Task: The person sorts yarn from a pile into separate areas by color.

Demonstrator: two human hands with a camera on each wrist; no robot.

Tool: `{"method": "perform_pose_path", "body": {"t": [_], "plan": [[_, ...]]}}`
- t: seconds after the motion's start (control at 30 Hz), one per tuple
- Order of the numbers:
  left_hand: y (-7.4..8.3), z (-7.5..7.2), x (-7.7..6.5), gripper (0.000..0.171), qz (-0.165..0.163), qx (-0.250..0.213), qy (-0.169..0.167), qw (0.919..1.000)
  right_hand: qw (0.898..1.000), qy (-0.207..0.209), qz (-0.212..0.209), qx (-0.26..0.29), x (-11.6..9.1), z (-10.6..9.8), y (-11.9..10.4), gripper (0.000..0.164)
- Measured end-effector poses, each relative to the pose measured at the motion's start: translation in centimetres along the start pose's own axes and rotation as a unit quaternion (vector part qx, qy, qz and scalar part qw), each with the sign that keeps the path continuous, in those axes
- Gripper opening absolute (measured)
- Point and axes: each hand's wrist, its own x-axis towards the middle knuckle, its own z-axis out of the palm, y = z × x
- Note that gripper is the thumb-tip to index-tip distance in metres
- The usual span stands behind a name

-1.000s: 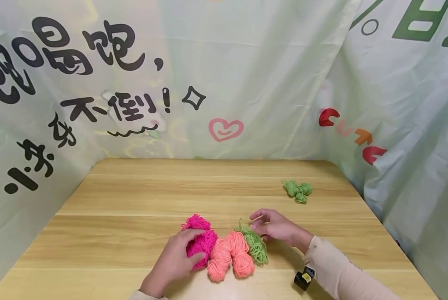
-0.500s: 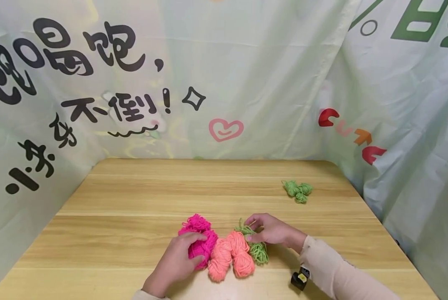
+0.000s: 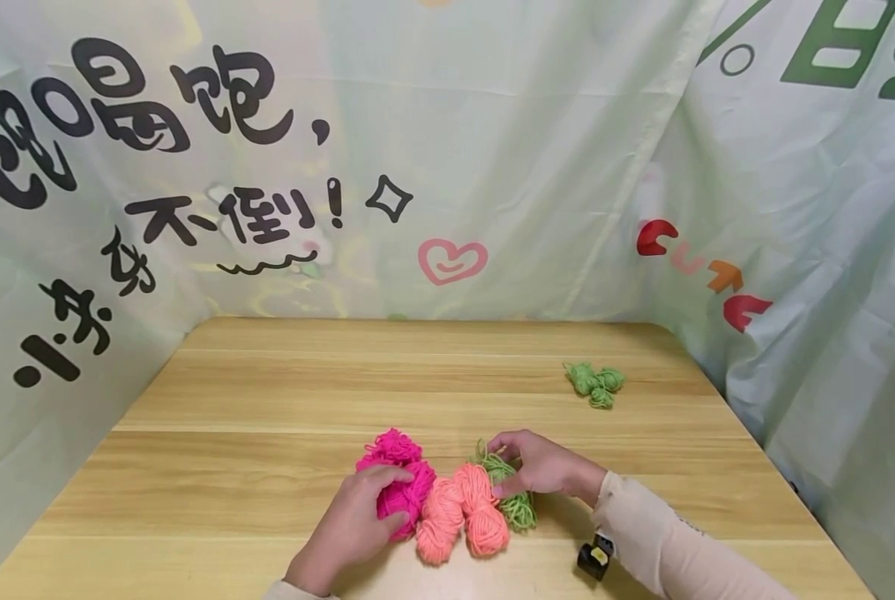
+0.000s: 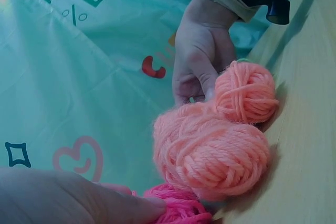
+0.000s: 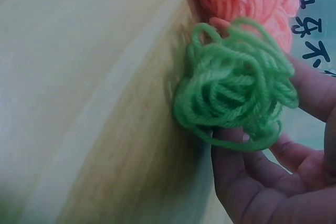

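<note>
A magenta yarn skein [image 3: 408, 495] lies at the left of a row on the table, and my left hand [image 3: 352, 518] grips its near side between thumb and fingers. Two coral skeins, the left coral skein [image 3: 440, 523] and the right coral skein [image 3: 487, 523], lean together in the middle. At the right end my right hand [image 3: 543, 463] holds a loose green yarn skein [image 3: 521, 510], thumb on one side and fingers on the other. The right wrist view shows looped green strands [image 5: 236, 87] between that thumb and the fingers, close beside the coral yarn.
Farther back on the right lies another green yarn bundle [image 3: 596, 383]. The wooden table [image 3: 305, 375] is bounded by a printed cloth backdrop [image 3: 552, 167] behind and at both sides. A small black device [image 3: 594, 560] hangs at the right sleeve.
My right hand has moved left and slightly down, from beside the green skein to around it. The left hand stays on the magenta skein with only a slight shift.
</note>
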Motion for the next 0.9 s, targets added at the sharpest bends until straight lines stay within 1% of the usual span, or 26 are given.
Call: {"method": "perform_pose_path", "body": {"t": [0.23,0.4,0.5,0.67,0.9], "plan": [[-0.14,0.08,0.03,0.036,0.003,0.003,0.0,1.0,1.0,0.0,0.0,-0.013,0.0,0.0,-0.01,0.042],[-0.17,0.15,-0.03,0.036,-0.003,0.001,-0.001,1.0,1.0,0.004,0.001,-0.02,0.12,0.17,0.14,0.041],[-0.16,0.18,-0.07,0.037,-0.006,0.001,-0.002,1.0,1.0,0.004,-0.006,-0.023,0.11,0.23,0.16,0.039],[-0.11,0.18,-0.06,0.036,-0.008,-0.001,-0.003,1.0,1.0,0.003,-0.019,-0.014,0.01,0.11,0.23,0.032],[-0.14,0.14,-0.06,0.035,-0.011,0.001,-0.002,0.9999,0.999,0.012,-0.029,-0.012,-0.09,-0.31,0.24,0.025]]}}
